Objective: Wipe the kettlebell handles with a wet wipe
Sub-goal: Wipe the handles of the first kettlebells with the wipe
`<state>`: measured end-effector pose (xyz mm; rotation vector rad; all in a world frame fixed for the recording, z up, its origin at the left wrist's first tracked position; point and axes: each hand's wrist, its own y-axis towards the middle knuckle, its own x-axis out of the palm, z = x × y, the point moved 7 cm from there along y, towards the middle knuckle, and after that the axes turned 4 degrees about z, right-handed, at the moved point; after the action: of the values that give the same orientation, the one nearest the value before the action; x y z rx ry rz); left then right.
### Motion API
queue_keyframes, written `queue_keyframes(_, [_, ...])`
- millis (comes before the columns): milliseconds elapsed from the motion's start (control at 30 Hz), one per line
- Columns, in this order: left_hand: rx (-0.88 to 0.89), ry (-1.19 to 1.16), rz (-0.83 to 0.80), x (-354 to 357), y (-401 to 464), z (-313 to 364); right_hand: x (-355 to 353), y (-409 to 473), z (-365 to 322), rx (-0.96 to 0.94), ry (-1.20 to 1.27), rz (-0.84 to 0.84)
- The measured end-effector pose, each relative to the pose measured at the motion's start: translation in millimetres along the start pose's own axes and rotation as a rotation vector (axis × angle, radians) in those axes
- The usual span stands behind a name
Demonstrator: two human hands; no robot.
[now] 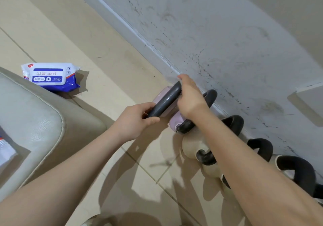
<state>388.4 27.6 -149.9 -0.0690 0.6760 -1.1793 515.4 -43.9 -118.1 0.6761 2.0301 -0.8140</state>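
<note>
A lilac kettlebell [166, 93] stands on the floor by the wall, its dark grey handle [166, 101] running diagonally. My left hand [138, 119] grips the near end of that handle. My right hand [190, 96] is curled round the far end; a faint white blur shows at its fingertips, and I cannot tell if it is a wipe. A second lilac kettlebell [176, 122] sits just behind, its handle [208, 96] partly hidden by my right hand. The blue and white wet wipe pack [50, 76] lies on the floor at the left, lid shut.
More kettlebells line the wall to the right: cream ones [189, 147] with black handles [262, 147], partly under my right forearm. A beige cushioned seat [35, 121] fills the left foreground. The scuffed white wall [227, 42] and its skirting run diagonally behind.
</note>
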Motion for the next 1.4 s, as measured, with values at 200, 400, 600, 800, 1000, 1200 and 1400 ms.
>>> queue_keyframes(200, [0.014, -0.037, 0.036, 0.5, 1.0, -2.8, -9.8, 0.8, -14.8, -0.169, -0.479, 0.097])
queue_keyframes(400, [0.036, 0.013, 0.089, 5.5, 15.9, 22.3, 25.2, -27.4, -30.7, -0.346, -0.461, -0.033])
queue_keyframes(600, [-0.001, 0.165, 0.211, 10.6, 30.9, 39.8, 18.3, -24.8, -9.2, -0.114, -0.177, 0.007])
queue_keyframes(800, [-0.039, 0.028, 0.214, 6.5, 38.7, 34.8, 25.8, -21.4, -8.5, -0.135, 0.009, -0.005])
queue_keyframes(1000, [-0.019, -0.096, 0.073, 2.8, 33.3, 32.4, 43.7, -31.4, -20.8, -0.080, 0.091, 0.038])
queue_keyframes(1200, [-0.315, -0.637, 0.129, -3.1, 17.0, 2.2, 32.7, -30.1, -14.2, 0.057, 0.646, 0.318])
queue_keyframes(1400, [-0.362, -0.666, 0.207, -4.0, 5.4, -2.0, 59.1, -57.3, 3.9, 0.643, 1.327, 0.766])
